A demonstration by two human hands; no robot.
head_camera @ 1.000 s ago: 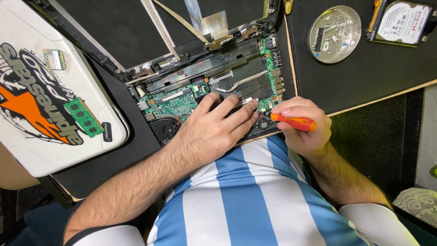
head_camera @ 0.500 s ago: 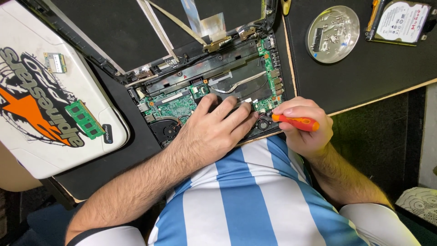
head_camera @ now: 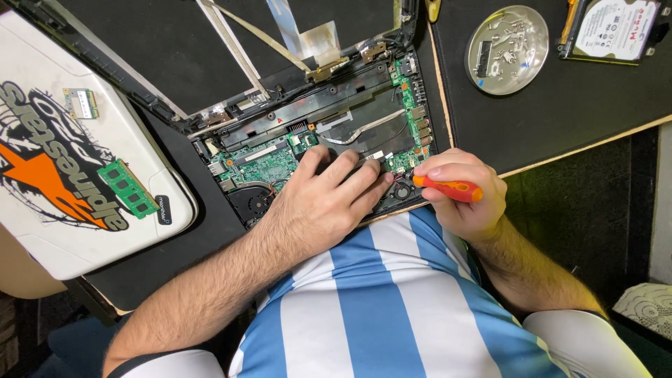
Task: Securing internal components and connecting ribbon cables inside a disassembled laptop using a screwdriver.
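Little has shifted — only the left hand [head_camera: 318,203] sits slightly flatter, fingers spread over the green circuit board [head_camera: 269,168] in the opened laptop [head_camera: 315,126] on the bench [head_camera: 560,119]. The right hand [head_camera: 465,199] pinches an orange screwdriver [head_camera: 448,187] at the board's right edge — a slipped tip could gouge components.

We note the left hand [head_camera: 322,203] lies flat over the near half of the opened laptop [head_camera: 315,140], blocking access from the near table edge. The right hand [head_camera: 462,196], closed around an orange screwdriver [head_camera: 448,187], blocks the laptop's near right corner. The raised screen panel [head_camera: 175,49] walls off the far side. A white lid [head_camera: 77,161] with a green memory stick [head_camera: 126,187] fills the left. The black mat [head_camera: 560,119] between the metal dish [head_camera: 507,49] and the right hand is open.
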